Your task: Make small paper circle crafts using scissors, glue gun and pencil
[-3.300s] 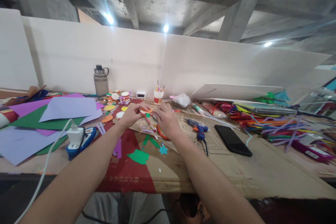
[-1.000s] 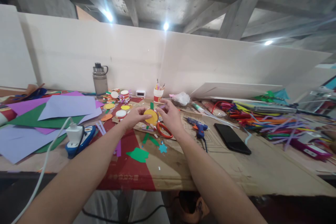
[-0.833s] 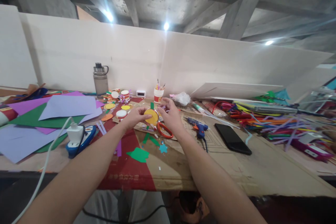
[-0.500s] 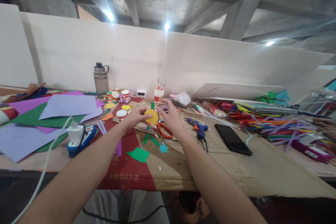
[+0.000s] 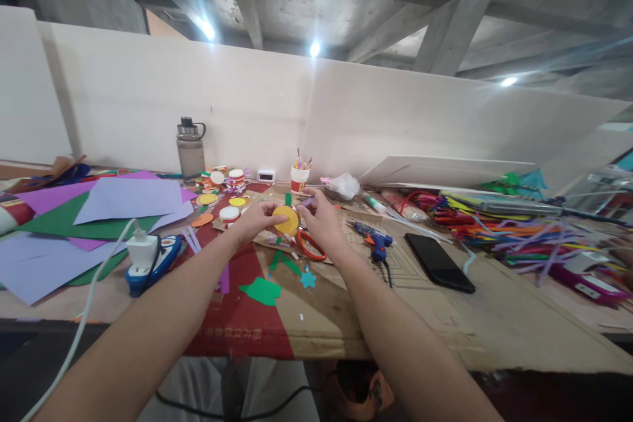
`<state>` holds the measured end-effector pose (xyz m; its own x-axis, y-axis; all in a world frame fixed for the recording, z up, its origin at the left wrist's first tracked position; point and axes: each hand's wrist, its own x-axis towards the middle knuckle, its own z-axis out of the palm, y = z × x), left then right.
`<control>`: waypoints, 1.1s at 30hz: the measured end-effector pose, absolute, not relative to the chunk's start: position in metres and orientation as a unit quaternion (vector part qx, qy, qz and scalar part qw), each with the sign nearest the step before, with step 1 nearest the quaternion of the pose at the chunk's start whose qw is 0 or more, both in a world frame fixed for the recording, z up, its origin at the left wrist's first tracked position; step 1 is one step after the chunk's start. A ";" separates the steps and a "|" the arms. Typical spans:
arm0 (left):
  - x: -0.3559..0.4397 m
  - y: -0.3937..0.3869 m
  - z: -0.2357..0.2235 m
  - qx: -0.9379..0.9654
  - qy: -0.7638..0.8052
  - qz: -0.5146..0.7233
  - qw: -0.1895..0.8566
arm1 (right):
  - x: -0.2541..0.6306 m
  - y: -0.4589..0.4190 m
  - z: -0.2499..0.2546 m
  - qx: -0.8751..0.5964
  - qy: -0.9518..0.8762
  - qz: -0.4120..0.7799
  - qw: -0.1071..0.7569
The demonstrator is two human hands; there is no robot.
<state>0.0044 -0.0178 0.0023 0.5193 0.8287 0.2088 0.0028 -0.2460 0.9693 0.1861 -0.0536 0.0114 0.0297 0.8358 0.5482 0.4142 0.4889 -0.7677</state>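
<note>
A round yellow paper disc (image 5: 286,220) is held up above the cardboard, its face towards me. A green paper strip (image 5: 288,198) sticks up from its top edge, and more green shows below it. From the left, my left hand (image 5: 253,223) pinches its edge between thumb and fingers. My right hand (image 5: 320,216) closes on the right edge, fingertips partly hidden behind it; something purple shows by them. Orange-handled scissors (image 5: 311,249) lie just under my right hand. Green paper scraps (image 5: 262,291) and a blue paper star (image 5: 307,278) rest nearer to me.
Right of my hands lie a blue glue gun (image 5: 379,245) and a black phone (image 5: 439,262). Coloured strips (image 5: 499,227) pile up far right. On the left are paper sheets (image 5: 131,201), a blue power strip (image 5: 155,267) and a bottle (image 5: 190,151). A brush cup (image 5: 299,179) stands behind.
</note>
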 end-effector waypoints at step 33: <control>-0.003 -0.006 -0.002 0.540 0.350 0.549 0.533 | 0.190 -0.052 0.018 -0.479 -0.609 0.248 0.582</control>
<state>-0.0027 -0.0058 -0.0016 0.1511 0.9640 0.2190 -0.2079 -0.1856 0.9604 0.1902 -0.0523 0.0179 0.1358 0.8720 0.4703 0.2950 0.4176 -0.8594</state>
